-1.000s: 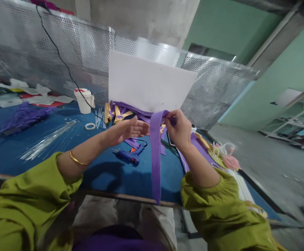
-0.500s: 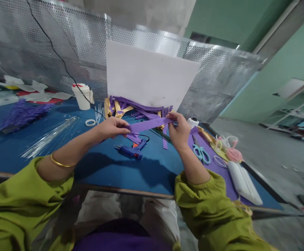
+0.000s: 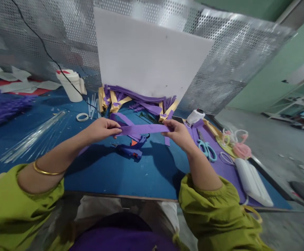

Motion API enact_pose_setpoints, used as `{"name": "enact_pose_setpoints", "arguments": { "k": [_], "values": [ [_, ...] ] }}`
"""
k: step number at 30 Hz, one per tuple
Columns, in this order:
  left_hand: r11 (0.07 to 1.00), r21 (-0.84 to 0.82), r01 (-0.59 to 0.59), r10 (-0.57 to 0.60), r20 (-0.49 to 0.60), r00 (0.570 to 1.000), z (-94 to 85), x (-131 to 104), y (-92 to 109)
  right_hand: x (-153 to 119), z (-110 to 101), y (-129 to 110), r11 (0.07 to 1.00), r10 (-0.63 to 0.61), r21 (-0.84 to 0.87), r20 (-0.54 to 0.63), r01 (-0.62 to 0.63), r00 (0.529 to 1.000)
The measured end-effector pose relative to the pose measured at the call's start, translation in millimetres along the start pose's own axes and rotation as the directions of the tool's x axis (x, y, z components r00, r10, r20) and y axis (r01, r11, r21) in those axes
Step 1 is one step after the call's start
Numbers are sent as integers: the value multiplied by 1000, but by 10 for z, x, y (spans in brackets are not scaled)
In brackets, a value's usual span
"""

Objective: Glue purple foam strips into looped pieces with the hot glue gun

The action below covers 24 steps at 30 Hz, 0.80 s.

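Note:
A flat purple strip (image 3: 144, 129), like ribbon or paper, is stretched almost level between my two hands above the blue table. My left hand (image 3: 99, 130) pinches its left end between thumb and fingers. At the other end, my right hand (image 3: 176, 133) grips the strip the same way. Just below it lies a blue glue gun (image 3: 131, 150), nozzle to the left. Behind the strip, more purple strips and purple-and-tan wrapped bunches (image 3: 116, 99) lie against the white board.
A white board (image 3: 152, 52) leans on perforated metal sheeting. Left are a white cup (image 3: 72, 85), a tape roll (image 3: 82, 117), clear thin strands (image 3: 34, 136) and purple flowers (image 3: 5, 106). Right are teal-handled scissors (image 3: 206, 150), a white packet (image 3: 252, 181) and a pink rolled ribbon (image 3: 242, 150).
The strip has gone from slanting up to the right to nearly level. My hands are slightly farther apart, and the camera view has tilted down.

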<state>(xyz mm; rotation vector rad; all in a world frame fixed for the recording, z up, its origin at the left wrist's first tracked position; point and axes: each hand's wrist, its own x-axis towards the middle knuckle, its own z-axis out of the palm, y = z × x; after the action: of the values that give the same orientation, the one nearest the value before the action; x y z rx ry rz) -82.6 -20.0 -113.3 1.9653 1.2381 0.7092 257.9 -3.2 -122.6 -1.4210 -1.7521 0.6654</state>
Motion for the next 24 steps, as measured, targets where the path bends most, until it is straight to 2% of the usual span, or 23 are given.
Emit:
{"name": "enact_pose_setpoints", "arguments": {
  "k": [4,11,13,15,17,20,24],
  "values": [
    [999,14,33,-32,-14,999,14,6,-35,-81,-73,-103,998,52,-36,251,-45,967],
    [997,-29,65,-65,7,998,16,19,25,-130,-43,-178,989,36,118,379,-86,925],
    [995,-60,82,-82,4,997,1,16,34,-121,-46,-164,984,40,153,326,-95,944],
    [993,-65,97,-98,-10,995,-25,13,36,-105,-77,-148,968,82,218,188,-123,979],
    [992,-51,117,-119,-45,992,-56,14,38,-81,-129,-135,947,139,288,25,-141,990],
    [986,-57,156,-161,-90,983,-98,21,30,-37,-204,-120,907,217,395,-147,-144,965],
    [980,-114,164,-180,-151,972,-140,45,-30,22,-257,-84,833,326,529,-231,-163,917]
  ]
}}
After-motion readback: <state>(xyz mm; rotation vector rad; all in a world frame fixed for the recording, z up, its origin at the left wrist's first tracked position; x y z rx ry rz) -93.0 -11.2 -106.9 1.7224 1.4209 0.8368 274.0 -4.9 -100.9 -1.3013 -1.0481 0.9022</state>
